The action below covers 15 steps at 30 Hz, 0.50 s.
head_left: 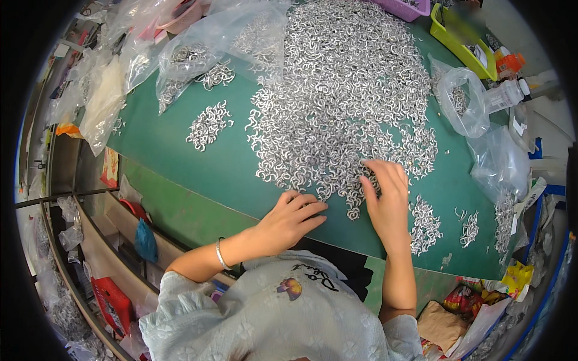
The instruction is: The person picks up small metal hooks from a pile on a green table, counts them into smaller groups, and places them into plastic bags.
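Observation:
A large heap of small curved silver metal pieces [349, 78] spreads over the green tabletop [174, 162]. At its near edge, my left hand [292, 219] rests with fingers bent and apart, fingertips on the table just beside the pieces. A bracelet [221, 254] circles that wrist. My right hand [388, 198] reaches into the near right part of the heap. Its thumb stands away from the fingers, and the fingertips touch the pieces. Nothing shows gripped in either hand. Between the hands, a narrow tongue of pieces [353, 207] runs toward me.
Smaller piles lie apart: one at the left [208, 125], others at the right [424, 225]. Clear plastic bags [223, 39] cover the far left corner. A yellow-green basket [460, 51], a purple basket [406, 9] and a white bottle [509, 95] stand at the far right.

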Each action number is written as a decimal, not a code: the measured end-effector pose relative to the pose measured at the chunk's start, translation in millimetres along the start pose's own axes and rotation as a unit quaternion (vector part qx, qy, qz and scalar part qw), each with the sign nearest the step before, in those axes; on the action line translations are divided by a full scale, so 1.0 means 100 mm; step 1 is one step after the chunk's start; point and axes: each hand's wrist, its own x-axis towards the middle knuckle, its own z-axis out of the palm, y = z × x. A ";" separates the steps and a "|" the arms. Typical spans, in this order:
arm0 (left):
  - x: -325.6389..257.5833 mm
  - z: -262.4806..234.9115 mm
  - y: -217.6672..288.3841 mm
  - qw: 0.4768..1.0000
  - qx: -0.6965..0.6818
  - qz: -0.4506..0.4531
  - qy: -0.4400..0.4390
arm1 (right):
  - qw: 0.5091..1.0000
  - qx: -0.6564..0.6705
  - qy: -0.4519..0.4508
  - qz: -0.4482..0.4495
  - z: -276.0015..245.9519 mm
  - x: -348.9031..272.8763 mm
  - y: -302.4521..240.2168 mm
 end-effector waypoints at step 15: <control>0.88 -0.15 -0.49 0.995 0.078 -0.025 0.055 | 0.838 0.482 0.055 0.248 -0.05 0.13 0.20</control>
